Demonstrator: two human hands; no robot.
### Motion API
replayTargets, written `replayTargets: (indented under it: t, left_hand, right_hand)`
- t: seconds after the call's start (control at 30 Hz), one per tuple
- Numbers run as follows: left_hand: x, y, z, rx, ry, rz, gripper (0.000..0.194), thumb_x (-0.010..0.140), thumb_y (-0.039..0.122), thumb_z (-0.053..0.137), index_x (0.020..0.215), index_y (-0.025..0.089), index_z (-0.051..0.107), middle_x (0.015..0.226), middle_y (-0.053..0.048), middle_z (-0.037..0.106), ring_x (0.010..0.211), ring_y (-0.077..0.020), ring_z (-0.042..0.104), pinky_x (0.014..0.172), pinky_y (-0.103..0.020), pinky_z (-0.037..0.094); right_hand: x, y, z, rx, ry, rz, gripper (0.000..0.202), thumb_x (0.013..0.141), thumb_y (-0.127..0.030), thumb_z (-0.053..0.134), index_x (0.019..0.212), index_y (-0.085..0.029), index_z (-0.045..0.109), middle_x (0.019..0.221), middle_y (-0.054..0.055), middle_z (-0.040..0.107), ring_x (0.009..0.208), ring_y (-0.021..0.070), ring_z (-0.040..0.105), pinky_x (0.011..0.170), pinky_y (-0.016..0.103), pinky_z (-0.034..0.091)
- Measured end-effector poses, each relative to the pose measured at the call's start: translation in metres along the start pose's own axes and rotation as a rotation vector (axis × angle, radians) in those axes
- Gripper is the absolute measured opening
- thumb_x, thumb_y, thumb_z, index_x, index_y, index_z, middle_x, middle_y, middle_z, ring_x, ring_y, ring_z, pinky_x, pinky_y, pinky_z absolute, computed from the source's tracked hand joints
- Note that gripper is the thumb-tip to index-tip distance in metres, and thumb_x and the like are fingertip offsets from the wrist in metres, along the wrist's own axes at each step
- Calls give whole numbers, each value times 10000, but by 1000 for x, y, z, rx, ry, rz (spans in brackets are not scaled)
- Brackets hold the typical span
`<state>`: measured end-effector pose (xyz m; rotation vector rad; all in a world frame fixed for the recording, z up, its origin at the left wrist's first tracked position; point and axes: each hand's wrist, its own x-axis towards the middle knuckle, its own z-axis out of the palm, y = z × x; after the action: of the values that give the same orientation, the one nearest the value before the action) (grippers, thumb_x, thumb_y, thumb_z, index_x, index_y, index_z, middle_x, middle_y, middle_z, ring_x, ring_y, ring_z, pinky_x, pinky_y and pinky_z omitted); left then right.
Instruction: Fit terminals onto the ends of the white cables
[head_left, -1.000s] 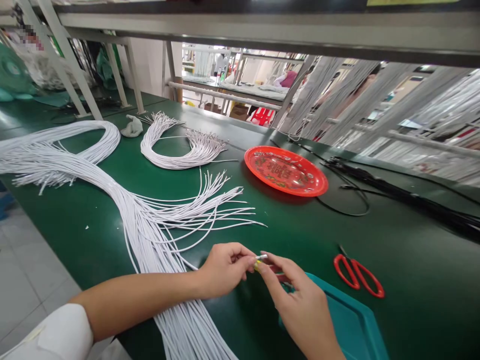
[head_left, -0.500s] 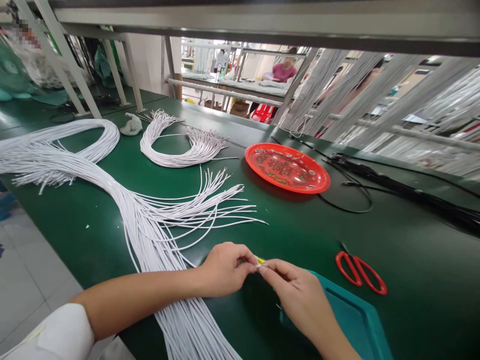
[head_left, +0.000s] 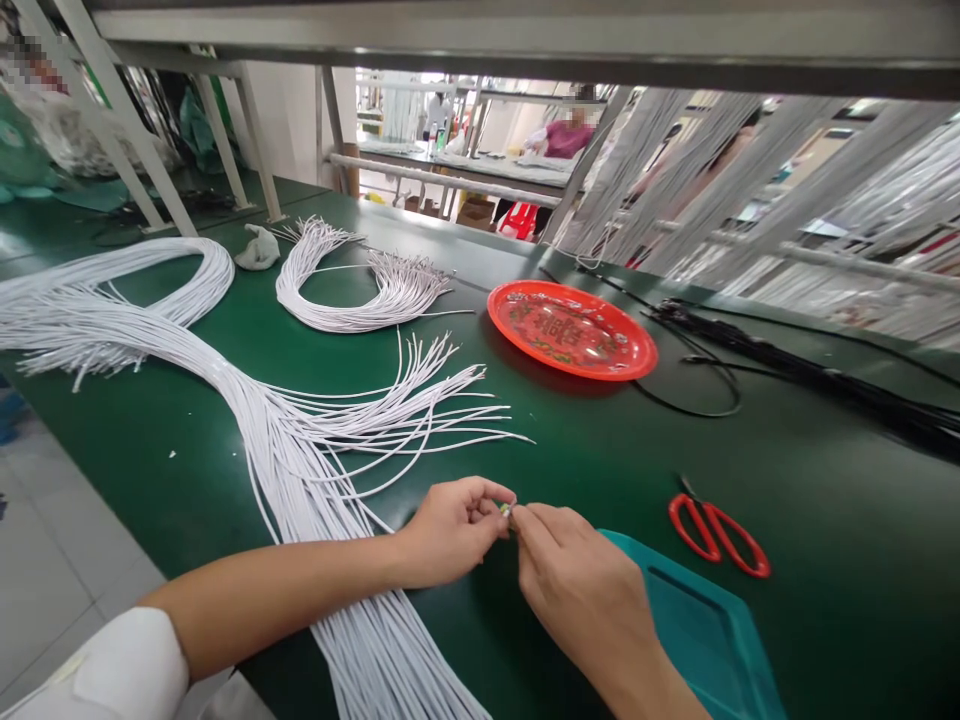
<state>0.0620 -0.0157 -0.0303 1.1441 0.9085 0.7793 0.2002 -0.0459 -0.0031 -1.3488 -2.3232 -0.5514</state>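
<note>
Thumb and fingers pinched, my left hand meets my right hand above the green table. Between their fingertips is a small piece with yellow-green and whitish parts, mostly covered, so its kind cannot be made out. The fingers of my right hand are closed at its other side. A long bundle of white cables runs beneath my left forearm, its loose ends fanning out beyond that hand. Partly behind my right hand lies a teal tray. Red-handled scissors rest to the right.
A red patterned tray lies farther back. Coiled white cables and a crumpled whitish lump are at back left. Black cables stretch along the right. A metal shelf beam crosses overhead. Another person sits in the distance.
My right hand has turned over, its back now showing more, and its fingers have curled in. The small piece between my fingertips has tilted and shows less yellow. My left hand has barely moved.
</note>
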Motion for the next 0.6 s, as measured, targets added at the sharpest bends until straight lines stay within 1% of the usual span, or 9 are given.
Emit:
replayTargets:
  t: [0.17,0.33,0.43,0.5,0.53,0.6]
  left_hand:
    - [-2,1,1,48,-49,4,341,730,179,525,1064,122,558,659,21,507,490,-31,411,436,-138,365]
    - [-1,5,-1,76,-95,-12,412,705,141,499,1113,131,551,621,37,477,467,-30,389,399,-126,332]
    - [2,6,-6,83,-115,-33,454,690,121,474,1138,154,540,627,44,486,418,-22,388,373,-132,335]
    - [4,7,-9,82,-129,-55,452,679,104,461,1119,154,554,641,43,506,390,-13,383,360,-133,325]
    - [5,8,-9,75,-129,-73,447,674,97,457,1106,148,560,644,42,515,378,-9,377,354,-133,314]
    - [6,10,-9,48,-119,-122,443,669,92,459,1098,133,562,640,39,530,360,-7,360,342,-138,290]
  right_hand:
    - [-1,6,-4,107,-72,22,256,801,-109,403,684,-187,616,651,29,623,638,136,532,605,244,353]
    - [-2,9,-9,154,-129,79,251,811,-146,402,710,-193,627,687,26,636,649,135,540,603,242,359]
    - [-7,17,-10,75,-182,109,209,807,-227,434,824,-181,638,729,46,645,667,158,554,601,267,369]
    - [-12,24,-9,-1,-245,103,245,774,-302,492,921,-162,629,763,69,653,707,191,565,619,300,377]
    - [-14,27,-9,-27,-289,88,264,750,-315,521,937,-160,626,762,72,655,719,205,568,626,316,376]
    - [-16,32,-8,-46,-394,63,205,720,-274,554,883,-183,639,725,59,658,719,215,575,630,335,366]
